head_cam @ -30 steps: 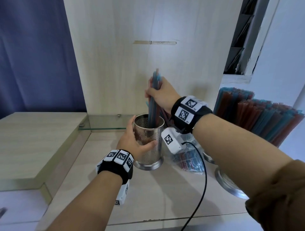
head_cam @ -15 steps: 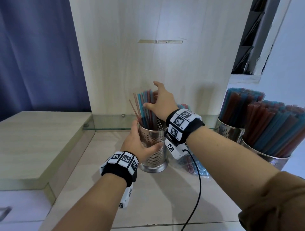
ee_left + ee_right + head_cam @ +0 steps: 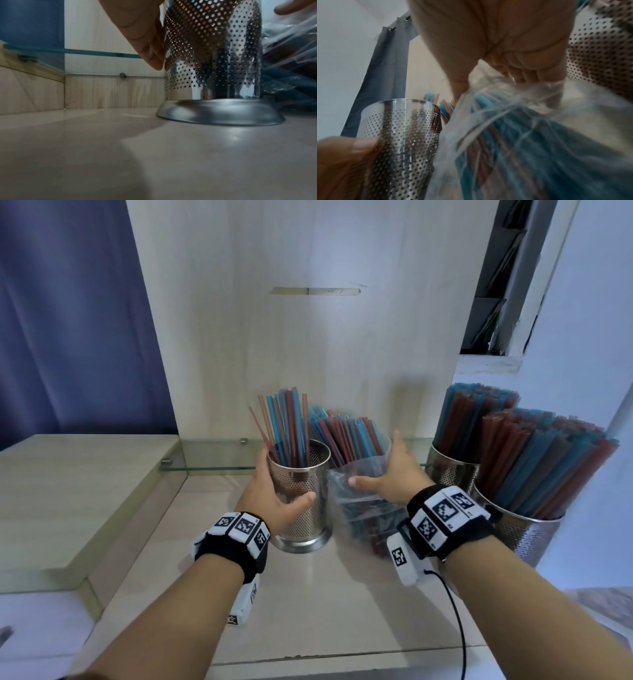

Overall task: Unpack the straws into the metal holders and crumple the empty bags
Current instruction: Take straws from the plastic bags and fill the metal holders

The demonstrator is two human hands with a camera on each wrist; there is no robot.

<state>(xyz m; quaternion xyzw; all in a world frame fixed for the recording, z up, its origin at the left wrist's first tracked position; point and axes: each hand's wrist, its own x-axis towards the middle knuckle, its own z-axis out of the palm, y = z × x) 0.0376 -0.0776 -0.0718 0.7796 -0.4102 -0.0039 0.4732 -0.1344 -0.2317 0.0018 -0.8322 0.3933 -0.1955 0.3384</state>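
A perforated metal holder (image 3: 301, 508) (image 3: 212, 54) (image 3: 399, 121) stands on the counter with a loose bunch of red and blue straws (image 3: 286, 422) upright in it. My left hand (image 3: 274, 498) grips its wall, fingers (image 3: 145, 33) behind and thumb in front. Just right of it a clear plastic bag (image 3: 359, 501) (image 3: 505, 148) holds more straws (image 3: 346, 436). My right hand (image 3: 387, 474) (image 3: 488, 33) lies over the bag's top, thumb and fingers spread and touching the plastic; the picture is blurred there.
Two metal holders (image 3: 452, 474) (image 3: 527, 532) packed with straws stand at the right. A glass shelf (image 3: 212, 455) runs along the wooden back panel, and a raised wooden ledge (image 3: 68, 491) borders the left. A black cable (image 3: 457, 621) trails from my right wrist.
My right hand let a bundle of straws drop into the holder, then moved down and right onto the bag. My left hand kept its hold on the holder.
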